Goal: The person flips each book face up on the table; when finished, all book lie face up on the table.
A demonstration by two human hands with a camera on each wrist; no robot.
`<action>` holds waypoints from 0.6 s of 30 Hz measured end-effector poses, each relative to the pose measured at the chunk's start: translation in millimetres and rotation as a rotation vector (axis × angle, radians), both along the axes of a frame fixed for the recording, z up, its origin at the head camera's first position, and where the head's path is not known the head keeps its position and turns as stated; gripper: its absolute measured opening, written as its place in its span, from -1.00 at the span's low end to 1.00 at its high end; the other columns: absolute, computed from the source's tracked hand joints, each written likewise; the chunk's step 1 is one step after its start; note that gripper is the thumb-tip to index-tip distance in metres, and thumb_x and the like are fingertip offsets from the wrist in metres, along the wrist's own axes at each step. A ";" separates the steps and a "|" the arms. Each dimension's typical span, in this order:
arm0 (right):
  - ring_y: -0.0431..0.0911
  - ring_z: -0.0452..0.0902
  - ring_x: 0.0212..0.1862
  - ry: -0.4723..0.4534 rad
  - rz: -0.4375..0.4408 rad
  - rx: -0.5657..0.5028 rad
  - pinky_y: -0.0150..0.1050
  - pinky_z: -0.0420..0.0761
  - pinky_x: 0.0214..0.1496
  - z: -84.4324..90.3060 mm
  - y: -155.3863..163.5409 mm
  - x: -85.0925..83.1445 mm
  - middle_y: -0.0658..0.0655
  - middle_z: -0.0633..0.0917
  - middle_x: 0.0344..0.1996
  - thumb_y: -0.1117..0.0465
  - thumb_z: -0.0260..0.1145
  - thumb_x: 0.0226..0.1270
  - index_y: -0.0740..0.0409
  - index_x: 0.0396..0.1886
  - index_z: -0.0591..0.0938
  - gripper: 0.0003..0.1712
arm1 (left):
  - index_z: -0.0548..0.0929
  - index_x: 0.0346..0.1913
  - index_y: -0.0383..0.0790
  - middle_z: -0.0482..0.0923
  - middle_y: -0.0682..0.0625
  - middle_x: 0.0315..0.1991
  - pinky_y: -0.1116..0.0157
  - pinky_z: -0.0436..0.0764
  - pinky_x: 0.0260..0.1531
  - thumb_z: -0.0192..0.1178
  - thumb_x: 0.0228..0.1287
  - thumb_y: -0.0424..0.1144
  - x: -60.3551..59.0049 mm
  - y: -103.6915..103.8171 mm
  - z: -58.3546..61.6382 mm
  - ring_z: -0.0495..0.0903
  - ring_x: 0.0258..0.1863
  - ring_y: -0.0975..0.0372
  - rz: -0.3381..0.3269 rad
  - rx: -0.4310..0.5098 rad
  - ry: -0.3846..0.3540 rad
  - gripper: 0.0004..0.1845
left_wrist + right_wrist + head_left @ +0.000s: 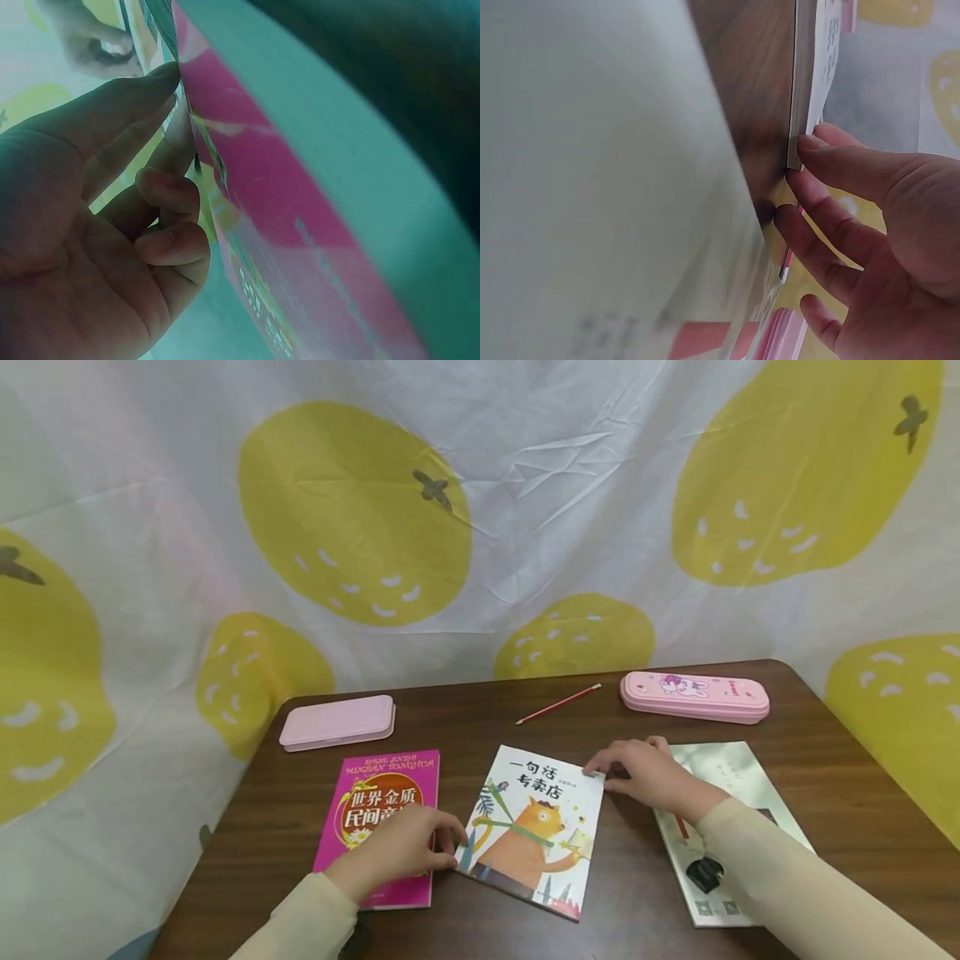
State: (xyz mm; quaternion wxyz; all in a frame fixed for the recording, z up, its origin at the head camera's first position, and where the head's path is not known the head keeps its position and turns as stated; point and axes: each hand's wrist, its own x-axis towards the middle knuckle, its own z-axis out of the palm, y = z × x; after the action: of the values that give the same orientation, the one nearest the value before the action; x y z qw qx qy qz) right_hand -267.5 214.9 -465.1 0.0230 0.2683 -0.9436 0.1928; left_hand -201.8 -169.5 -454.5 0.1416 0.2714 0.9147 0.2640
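A white picture book with an orange cartoon animal on its cover lies slightly turned at the middle of the table. My left hand reaches over a magenta book and pinches the picture book's lower left corner. At the upper right corner, my right hand grips the same book. The right wrist view shows its thumb on the cover and fingers under the edge. In the left wrist view, the left thumb and index finger meet at a book edge, with the magenta cover close beside them.
A pale greenish-white book lies at the right, partly hidden under my right forearm. At the back are a plain pink case, a red pencil and a pink pencil case with a cartoon rabbit. A patterned curtain hangs behind the table.
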 end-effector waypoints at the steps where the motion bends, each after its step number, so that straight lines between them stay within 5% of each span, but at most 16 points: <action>1: -0.07 0.67 -0.04 -0.003 -0.005 0.002 0.21 0.23 0.08 0.3 -0.4 -1.5 -0.14 0.78 -0.19 0.26 0.52 0.25 -0.24 -0.07 0.80 -0.67 | 0.79 -0.15 -0.04 0.62 0.25 -0.51 0.41 0.53 -0.41 0.51 0.18 -0.28 1.5 1.2 -0.8 0.51 -0.51 0.42 -0.004 0.007 0.002 -0.81; 18: -0.06 0.65 -0.06 -0.012 -0.003 -0.017 0.09 0.27 0.00 2.6 -12.0 -20.1 -0.08 0.75 -0.21 0.35 0.48 0.26 -0.18 -0.09 0.79 -0.66 | 0.79 -0.22 -0.08 0.66 0.28 -0.53 0.46 0.47 -0.40 0.55 0.08 -0.28 20.1 17.7 -8.1 0.45 -0.56 0.53 -0.008 0.081 0.004 -0.80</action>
State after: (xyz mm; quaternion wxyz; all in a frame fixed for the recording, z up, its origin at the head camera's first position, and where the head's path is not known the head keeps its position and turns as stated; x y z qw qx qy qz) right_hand -287.6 202.9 -462.5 0.0199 0.2653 -0.9424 0.2026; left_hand -181.7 -151.8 -462.6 0.1297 0.2811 0.9024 0.2998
